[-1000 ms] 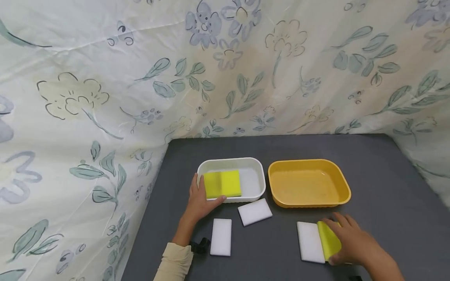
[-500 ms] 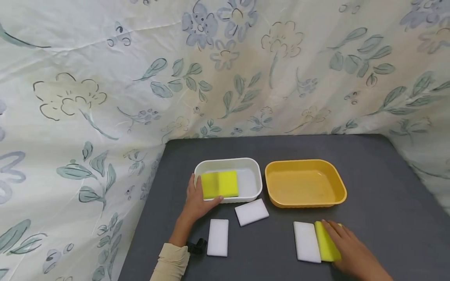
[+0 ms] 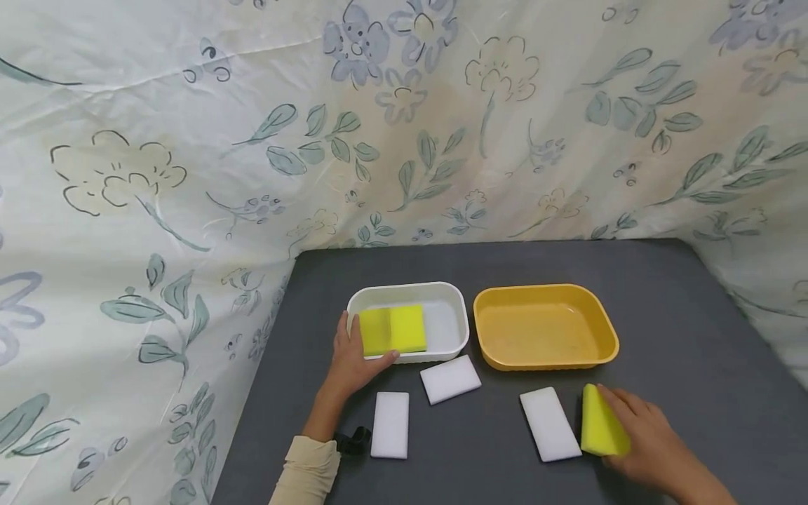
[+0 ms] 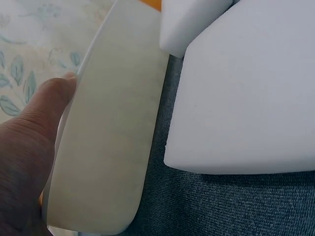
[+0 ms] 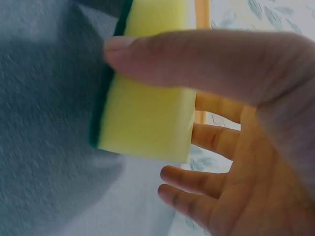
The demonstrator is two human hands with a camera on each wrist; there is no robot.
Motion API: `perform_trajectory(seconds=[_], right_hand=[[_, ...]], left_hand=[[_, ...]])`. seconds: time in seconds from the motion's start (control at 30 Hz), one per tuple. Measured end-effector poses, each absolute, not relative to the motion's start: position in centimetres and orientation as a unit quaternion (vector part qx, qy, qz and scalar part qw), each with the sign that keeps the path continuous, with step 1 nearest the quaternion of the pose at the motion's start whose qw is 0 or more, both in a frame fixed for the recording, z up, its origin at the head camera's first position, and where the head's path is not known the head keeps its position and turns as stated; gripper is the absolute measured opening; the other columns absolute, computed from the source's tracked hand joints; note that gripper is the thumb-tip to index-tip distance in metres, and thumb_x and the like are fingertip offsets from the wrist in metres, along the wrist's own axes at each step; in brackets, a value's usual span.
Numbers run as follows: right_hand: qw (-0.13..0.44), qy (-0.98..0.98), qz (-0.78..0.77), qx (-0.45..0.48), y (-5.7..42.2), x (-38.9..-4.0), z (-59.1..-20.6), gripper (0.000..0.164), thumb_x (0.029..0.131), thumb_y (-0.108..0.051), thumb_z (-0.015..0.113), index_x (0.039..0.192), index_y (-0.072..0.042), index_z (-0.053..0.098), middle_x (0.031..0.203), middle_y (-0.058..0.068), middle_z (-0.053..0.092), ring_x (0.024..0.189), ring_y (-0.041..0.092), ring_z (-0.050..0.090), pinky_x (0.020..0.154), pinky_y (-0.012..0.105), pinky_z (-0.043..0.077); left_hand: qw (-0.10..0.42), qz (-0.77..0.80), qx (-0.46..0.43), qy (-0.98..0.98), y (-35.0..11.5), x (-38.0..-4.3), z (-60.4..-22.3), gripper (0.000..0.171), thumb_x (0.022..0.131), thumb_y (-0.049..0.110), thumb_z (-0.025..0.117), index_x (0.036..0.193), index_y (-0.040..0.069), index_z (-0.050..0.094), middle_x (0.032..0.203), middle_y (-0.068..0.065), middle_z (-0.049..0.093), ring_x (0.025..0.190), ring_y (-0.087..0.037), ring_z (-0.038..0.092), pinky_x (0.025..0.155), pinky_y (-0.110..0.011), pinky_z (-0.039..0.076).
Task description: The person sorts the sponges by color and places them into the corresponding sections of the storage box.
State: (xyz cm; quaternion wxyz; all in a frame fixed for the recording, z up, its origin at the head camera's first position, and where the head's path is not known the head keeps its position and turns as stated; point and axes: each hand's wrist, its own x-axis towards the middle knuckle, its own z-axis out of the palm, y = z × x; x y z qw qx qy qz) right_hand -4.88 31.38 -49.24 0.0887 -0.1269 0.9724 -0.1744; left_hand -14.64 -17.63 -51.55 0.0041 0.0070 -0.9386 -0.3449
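Observation:
My right hand (image 3: 650, 438) pinches a yellow sponge (image 3: 602, 424) with a dark green scouring side, tilted on its edge. In the right wrist view the thumb lies across this sponge (image 5: 147, 123), and two fingers stand clear below it. Left of it lies a white sponge block (image 3: 550, 425). My left hand (image 3: 353, 361) rests at the left front corner of a white tray (image 3: 451, 322), its fingers fairly straight and the thumb on the front rim. Inside that tray lie two yellow sponges (image 3: 407, 328) side by side. The left wrist view shows the thumb along the tray's rim (image 4: 106, 123).
A yellow tray (image 3: 546, 326) stands right of the white one. Two more white sponge blocks, one slanted (image 3: 450, 379) and one lengthwise (image 3: 390, 425), lie in front of the white tray on the dark table (image 3: 473, 449). Flowered cloth (image 3: 404, 126) hangs behind and at the sides.
My right hand has taken hold of the yellow sponge, tipped it up and drawn it rightward from the white block. That block has turned aslant. The left hand stays at the white tray.

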Motion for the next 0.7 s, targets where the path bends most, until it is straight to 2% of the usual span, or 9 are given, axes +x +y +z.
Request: perform_trajectory(seconds=[0.13,0.3,0.57,0.7], right_hand=[[0.068,0.974,-0.176,-0.123,31.9,-4.7,-48.5,0.092,0.058,-0.027,0.094,0.136,0.001,0.055,0.122,0.029,0.054,0.101,0.046,0.055,0.077,0.060,0.046],[0.102,0.964,-0.210,-0.124,30.4,-5.2,-46.3,0.085,0.064,-0.036,0.093,0.137,-0.008,0.058,0.122,0.018,0.055,0.096,0.031,0.053,0.073,0.049,0.047],[0.076,0.924,-0.303,-0.222,26.7,-6.8,-43.5,0.077,0.076,-0.048,0.086,0.140,-0.015,0.057,0.126,0.003,0.053,0.096,0.018,0.048,0.070,0.033,0.045],[0.072,0.911,-0.313,-0.260,24.5,-8.3,-42.7,0.075,0.078,-0.047,0.084,0.142,-0.020,0.055,0.124,-0.003,0.052,0.099,0.017,0.047,0.074,0.032,0.046]], left_hand=[[0.001,-0.347,0.009,-0.938,-17.5,-14.6,-51.4,0.112,0.079,0.051,0.079,0.158,0.000,0.017,0.164,-0.019,0.002,0.142,-0.046,0.017,0.103,-0.066,0.034],[0.001,-0.343,0.014,-0.939,-17.7,-14.4,-51.4,0.112,0.078,0.050,0.079,0.158,0.001,0.017,0.164,-0.018,0.002,0.142,-0.045,0.017,0.103,-0.066,0.035],[0.003,-0.341,0.008,-0.940,-17.6,-14.4,-51.3,0.113,0.078,0.052,0.079,0.158,0.000,0.018,0.163,-0.019,0.002,0.141,-0.046,0.019,0.102,-0.067,0.035],[0.005,-0.342,0.008,-0.940,-17.6,-14.4,-51.3,0.112,0.078,0.051,0.079,0.157,0.000,0.018,0.163,-0.020,0.003,0.141,-0.046,0.019,0.102,-0.067,0.035]])
